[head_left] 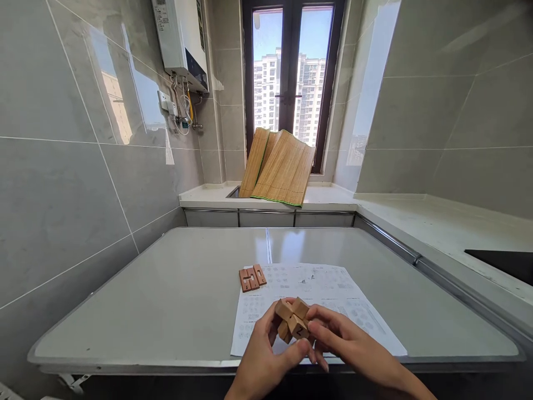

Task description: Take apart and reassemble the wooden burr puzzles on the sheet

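Between my hands, over the near edge of the printed sheet (333,294), is a wooden burr puzzle (292,320) of interlocking blocks. One block end carries a dark mark like a 2 or Z. My left hand (270,350) grips the puzzle from the left, its thumb below and its fingers partly hidden behind. From the right, my right hand (337,333) closes its fingertips on the puzzle's side. Several flat reddish-brown wooden pieces (252,278) with cut-out slots lie side by side at the sheet's upper left corner.
A white folding table (145,300) spans the space in front of me. Behind it, a bamboo mat (283,166) leans against the window above a pale counter (328,194). The counter continues along the right, with a black panel (503,264) on it. A water heater (181,44) hangs at upper left.
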`<state>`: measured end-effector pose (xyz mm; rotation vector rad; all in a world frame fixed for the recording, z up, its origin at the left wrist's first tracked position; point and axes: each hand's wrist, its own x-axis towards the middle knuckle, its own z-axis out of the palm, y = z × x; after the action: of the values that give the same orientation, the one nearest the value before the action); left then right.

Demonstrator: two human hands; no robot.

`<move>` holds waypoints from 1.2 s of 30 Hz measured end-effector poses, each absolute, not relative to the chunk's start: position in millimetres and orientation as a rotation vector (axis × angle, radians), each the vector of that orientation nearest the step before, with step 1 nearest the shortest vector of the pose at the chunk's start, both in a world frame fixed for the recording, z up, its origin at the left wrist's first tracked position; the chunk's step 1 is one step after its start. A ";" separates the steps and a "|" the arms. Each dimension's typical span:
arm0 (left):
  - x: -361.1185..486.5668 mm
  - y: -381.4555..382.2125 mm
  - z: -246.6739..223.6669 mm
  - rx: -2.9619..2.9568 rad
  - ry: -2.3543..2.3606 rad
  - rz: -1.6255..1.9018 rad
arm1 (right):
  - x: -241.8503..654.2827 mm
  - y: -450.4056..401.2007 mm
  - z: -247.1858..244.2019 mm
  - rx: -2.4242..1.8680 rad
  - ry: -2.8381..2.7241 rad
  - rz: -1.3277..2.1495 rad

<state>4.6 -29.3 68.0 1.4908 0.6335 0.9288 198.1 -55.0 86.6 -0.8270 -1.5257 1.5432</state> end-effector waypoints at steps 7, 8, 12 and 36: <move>11.7 -47.9 75.2 1.412 0.493 0.902 | 186.4 -62.7 71.5 -0.707 -1.511 1.725; 12.7 -49.1 76.2 1.400 0.487 0.884 | 184.3 -64.8 71.4 -0.719 -1.495 1.732; 12.4 -50.0 75.7 1.418 0.459 0.879 | 177.3 -73.8 77.7 -0.860 -1.423 1.689; 17.4 -7.1 52.8 1.919 0.871 0.848 | 210.0 -39.9 42.1 -1.058 -1.488 1.096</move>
<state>17.4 -7.1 52.8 1.9193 0.8714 0.8485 210.0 -39.9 42.1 -1.0581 -1.4881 1.0963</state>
